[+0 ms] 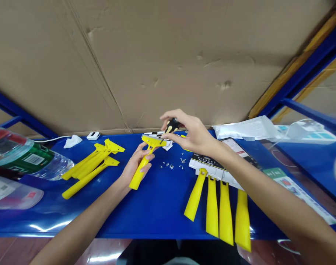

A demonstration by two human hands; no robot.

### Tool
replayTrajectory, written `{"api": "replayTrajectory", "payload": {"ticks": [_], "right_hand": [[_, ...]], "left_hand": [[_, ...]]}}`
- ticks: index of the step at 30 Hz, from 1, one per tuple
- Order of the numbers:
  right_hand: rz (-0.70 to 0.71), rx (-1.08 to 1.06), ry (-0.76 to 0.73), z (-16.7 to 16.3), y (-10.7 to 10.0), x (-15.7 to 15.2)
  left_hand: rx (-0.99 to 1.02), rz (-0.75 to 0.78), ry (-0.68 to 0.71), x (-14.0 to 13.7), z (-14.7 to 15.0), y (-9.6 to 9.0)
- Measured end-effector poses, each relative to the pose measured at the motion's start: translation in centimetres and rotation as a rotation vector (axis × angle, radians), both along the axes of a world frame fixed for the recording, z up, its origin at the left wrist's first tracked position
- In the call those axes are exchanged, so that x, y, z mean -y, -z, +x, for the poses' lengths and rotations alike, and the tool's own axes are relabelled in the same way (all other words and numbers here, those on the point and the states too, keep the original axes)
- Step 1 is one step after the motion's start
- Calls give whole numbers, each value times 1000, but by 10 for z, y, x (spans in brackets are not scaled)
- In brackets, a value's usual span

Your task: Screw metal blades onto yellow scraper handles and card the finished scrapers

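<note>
My left hand is wrapped round the handle of a yellow scraper, its wide head tilted up and away from me. In my right hand is a short screwdriver with a black and cream-yellow grip, pinched between thumb and fingers. Its shaft points down at the right end of the scraper's head; whether the tip sits on a screw is too small to tell. On the blue table below lie small screws and several nuts.
Several yellow scraper handles are piled at left, beside a large bottle. At right, several yellow scrapers lie in a row near the front edge. A phone, a white plastic packet and a cardboard wall stand behind.
</note>
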State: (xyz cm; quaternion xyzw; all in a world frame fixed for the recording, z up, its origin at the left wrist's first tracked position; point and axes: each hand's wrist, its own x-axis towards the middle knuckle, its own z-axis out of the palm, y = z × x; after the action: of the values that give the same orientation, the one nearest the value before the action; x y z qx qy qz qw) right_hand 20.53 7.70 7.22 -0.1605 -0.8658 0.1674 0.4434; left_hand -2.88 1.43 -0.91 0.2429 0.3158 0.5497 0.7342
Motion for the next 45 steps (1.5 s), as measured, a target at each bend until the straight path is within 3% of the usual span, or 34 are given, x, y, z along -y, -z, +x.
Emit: {"api": "replayTrajectory", "payload": {"ticks": [4, 8, 14, 22, 28, 35, 39, 45], "right_hand": [[72, -10, 27, -1, -2, 2], [-25, 25, -66, 0, 0, 2], [58, -1, 57, 0, 2, -3], [-132, 43, -54, 7, -8, -1], [75, 62, 67, 5, -4, -7], [42, 88, -32, 9, -13, -1], [-16, 87, -27, 10, -9, -1], [187, 88, 87, 8, -1, -8]], "left_hand": [[-25, 23, 17, 0, 0, 2], [-20, 40, 20, 1, -1, 3], [-13, 4, 6, 0, 0, 4], [25, -20, 9, 2, 0, 5], [10, -27, 3, 2, 1, 6], [22, 23, 26, 1, -2, 3], [38, 52, 19, 1, -4, 0], [26, 47, -3, 1, -5, 2]]}}
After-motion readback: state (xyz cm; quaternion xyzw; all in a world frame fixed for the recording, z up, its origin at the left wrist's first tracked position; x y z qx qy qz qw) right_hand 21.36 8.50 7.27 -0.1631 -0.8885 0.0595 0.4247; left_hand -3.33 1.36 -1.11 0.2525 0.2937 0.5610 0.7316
